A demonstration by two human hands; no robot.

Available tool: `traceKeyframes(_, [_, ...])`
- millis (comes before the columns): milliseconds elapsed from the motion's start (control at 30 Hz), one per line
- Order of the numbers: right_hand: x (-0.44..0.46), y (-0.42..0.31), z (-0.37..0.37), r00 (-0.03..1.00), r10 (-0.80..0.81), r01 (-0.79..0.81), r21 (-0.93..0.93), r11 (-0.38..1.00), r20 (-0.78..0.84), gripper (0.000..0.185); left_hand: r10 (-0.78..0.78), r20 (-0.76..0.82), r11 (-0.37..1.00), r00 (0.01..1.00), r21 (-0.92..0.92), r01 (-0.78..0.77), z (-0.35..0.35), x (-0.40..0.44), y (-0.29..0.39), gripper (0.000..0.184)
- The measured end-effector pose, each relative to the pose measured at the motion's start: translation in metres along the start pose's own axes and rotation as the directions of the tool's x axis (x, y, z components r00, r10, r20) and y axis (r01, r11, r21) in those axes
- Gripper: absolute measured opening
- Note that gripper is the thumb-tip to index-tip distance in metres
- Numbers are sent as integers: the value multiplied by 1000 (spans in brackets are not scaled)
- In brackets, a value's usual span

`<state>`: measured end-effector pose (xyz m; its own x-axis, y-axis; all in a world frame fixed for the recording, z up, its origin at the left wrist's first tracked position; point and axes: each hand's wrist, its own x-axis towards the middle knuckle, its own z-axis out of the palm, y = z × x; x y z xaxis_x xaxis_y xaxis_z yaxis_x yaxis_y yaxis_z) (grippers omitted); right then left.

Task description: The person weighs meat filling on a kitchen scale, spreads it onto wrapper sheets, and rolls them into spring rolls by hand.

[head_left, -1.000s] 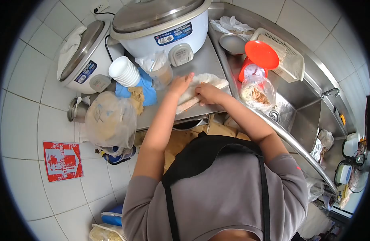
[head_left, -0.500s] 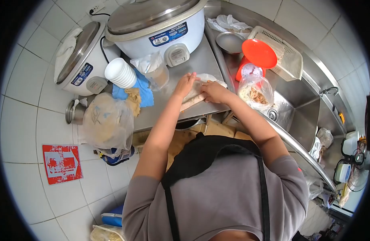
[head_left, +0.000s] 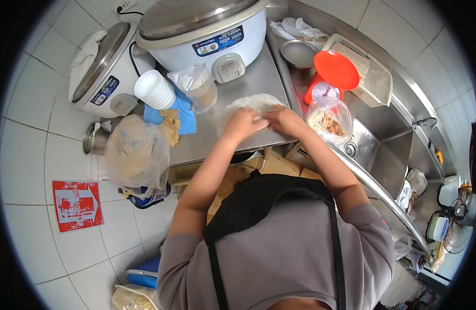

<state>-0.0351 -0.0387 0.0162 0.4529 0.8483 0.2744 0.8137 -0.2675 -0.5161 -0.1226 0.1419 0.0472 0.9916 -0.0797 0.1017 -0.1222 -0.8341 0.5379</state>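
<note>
A thin, whitish, roughly round sheet (head_left: 256, 101) lies on the steel table (head_left: 232, 89); I cannot tell what it is made of. My left hand (head_left: 242, 125) presses on its near left part, fingers curled down and thumb pointing right. Close by on the right, my right hand (head_left: 284, 120) has its fingers bent onto the sheet, almost touching the left thumb. Both sets of fingertips look closed on the sheet's middle, and the hands cover whatever is beneath them.
A large rice cooker (head_left: 196, 39) and stacked white cups (head_left: 154, 90) stand behind left, near a plastic bag-lined container (head_left: 200, 93). To the right are a red scale (head_left: 336, 70), an open bag of food (head_left: 328, 121) and the sink (head_left: 382, 139). A tied bag (head_left: 137, 155) hangs at left.
The near edge, a folded strip along the table front before, is now under my hands. Both hands have moved slightly farther from me or closer together, and more of the sheet's far side shows.
</note>
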Motion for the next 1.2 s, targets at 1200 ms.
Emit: traceKeyframes(1200, [-6, 2, 0, 970, 127, -128, 9, 992, -207, 19, 94, -438, 996, 894, 37, -86, 5, -87, -43, 17])
